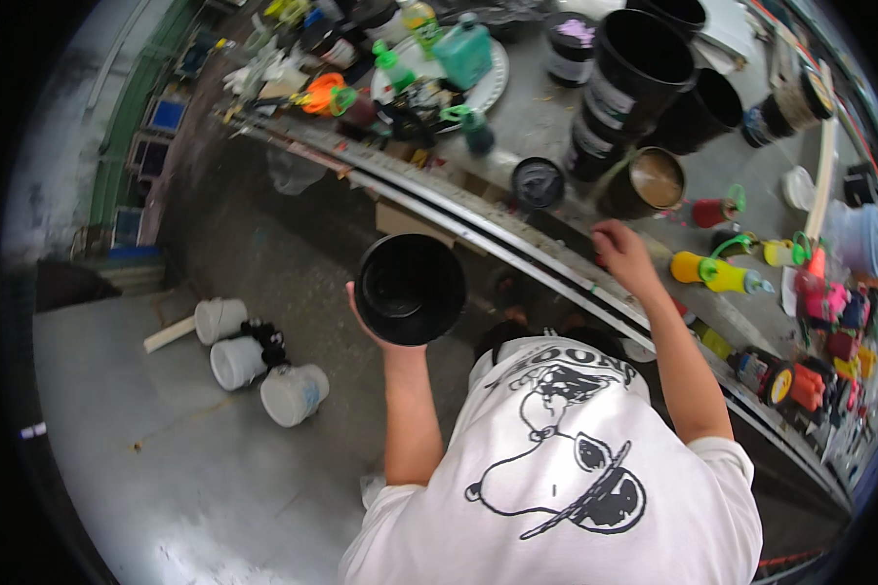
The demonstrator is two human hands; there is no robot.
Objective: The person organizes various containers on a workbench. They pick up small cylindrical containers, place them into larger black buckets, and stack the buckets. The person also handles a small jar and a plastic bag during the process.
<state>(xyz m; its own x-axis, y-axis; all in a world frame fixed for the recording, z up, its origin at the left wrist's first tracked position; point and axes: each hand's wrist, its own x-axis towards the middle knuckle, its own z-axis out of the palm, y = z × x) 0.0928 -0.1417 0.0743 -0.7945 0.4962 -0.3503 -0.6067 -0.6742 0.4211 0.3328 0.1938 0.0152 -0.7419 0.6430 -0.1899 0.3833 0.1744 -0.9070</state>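
Note:
My left hand [388,333] holds a black plastic tub [411,289] by its side, with its open mouth facing up and a dark inside. The tub is over the floor, left of the workbench's metal edge [439,197]. Over the bench's near edge is my right hand [614,245], its fingers curled; whether it holds something cannot be made out. Close to it stand a black container with brown contents [656,179] and a smaller black jar with dark contents [538,183]. Yellow squeeze bottles [732,276] lie to the right of that hand.
Tall black tubs [640,58] stand stacked on the bench. Green bottles and a teal jug [463,55] crowd a white round tray [499,73]. A red squeeze bottle [710,212] lies farther right. White buckets [293,395] are on the floor at left.

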